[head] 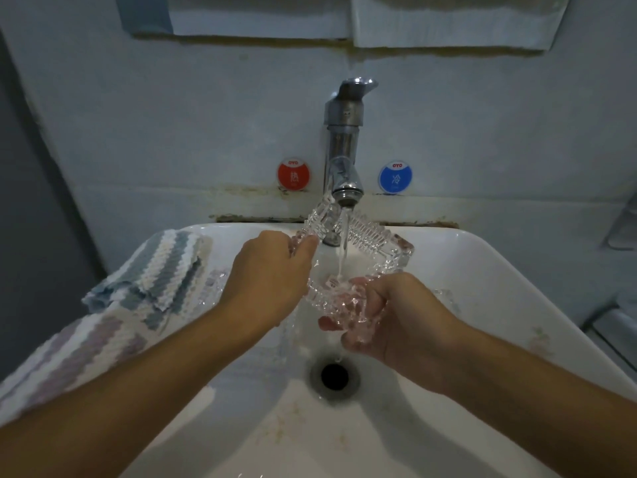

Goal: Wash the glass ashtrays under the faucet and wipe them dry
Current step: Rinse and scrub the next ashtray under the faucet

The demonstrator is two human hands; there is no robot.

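Note:
A square cut-glass ashtray [375, 241] is tilted under the chrome faucet [343, 146], and a stream of water runs onto its inner face. My left hand [272, 274] grips its left corner from above. My right hand [389, 315] holds its lower corner, fingers curled round the wet glass where the water splashes. Another glass ashtray [215, 282] lies on the sink's left rim beside the towel, partly hidden by my left forearm.
A white sink [510, 305] has its drain [334, 376] below my hands. A striped towel [113, 305] drapes over the left rim. Red [293, 174] and blue [395, 176] round stickers flank the faucet on the wall.

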